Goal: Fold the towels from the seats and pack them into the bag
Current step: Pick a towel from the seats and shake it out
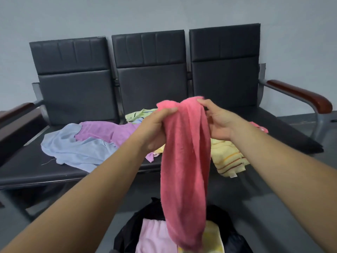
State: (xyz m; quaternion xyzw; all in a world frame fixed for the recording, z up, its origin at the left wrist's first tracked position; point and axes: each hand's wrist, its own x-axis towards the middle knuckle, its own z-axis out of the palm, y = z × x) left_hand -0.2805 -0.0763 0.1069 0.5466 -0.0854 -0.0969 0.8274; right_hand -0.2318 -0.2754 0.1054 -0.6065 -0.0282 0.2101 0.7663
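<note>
A coral-pink terry towel (184, 161) hangs bunched lengthways in the middle of the view, gripped at its top end by both hands. The left hand (156, 125) has its fingers curled round the upper edge from nine o'clock. The right hand (218, 123) pinches the same end from three o'clock, thumb on top and fingers behind the cloth. The towel's lower end dangles over an open black fabric bag (127, 232) at six o'clock; inside lie a folded pale pink towel (155, 236) and a yellow towel (212, 232). Behind the hands at twelve o'clock stands a black padded three-seat bench (151, 84) with reddish wooden armrests (300, 95). On its seats lie loose towels: light blue (73, 147) at nine o'clock, touching a lilac one (107, 132), a pale green striped one (138, 115) at eleven o'clock, and a yellow striped towel (228, 159) at three o'clock.
</note>
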